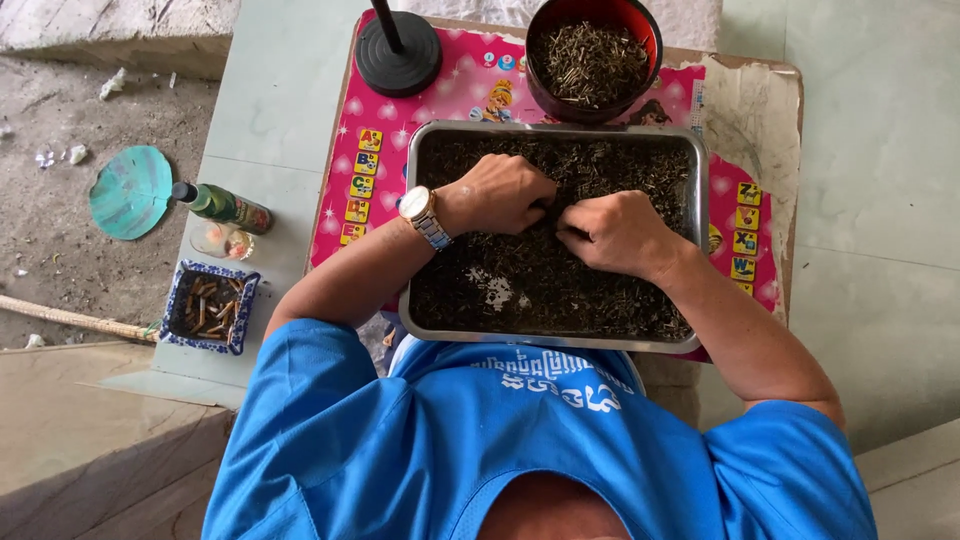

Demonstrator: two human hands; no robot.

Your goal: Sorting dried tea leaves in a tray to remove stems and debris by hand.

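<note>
Head view: a small table topped with a pink picture mat [450,100] carries a rectangular metal tray [700,200], its long side running left to right across the frame. The tray is filled with a dark layer of tiny metal pieces [540,280], thin and lying every way, so no single direction shows. Both hands rest knuckles-up in the middle of that layer, close together, fingertips nearly meeting. The left hand [500,193], with a wristwatch [425,215] on its wrist, has its fingers curled down into the pieces; the right hand [620,232] is curled likewise. Whether either pinches anything I cannot tell, since the fingertips are hidden under the knuckles. Just beyond the tray stands a dark red bowl [640,30] holding paler, brassy pieces, and beside it a round black stand base [398,55]. On the floor to the left sit a green bottle [222,205], a blue-rimmed square dish [210,308] and a teal disc [130,192]. The blue shirt [400,450] fills the lower frame.
</note>
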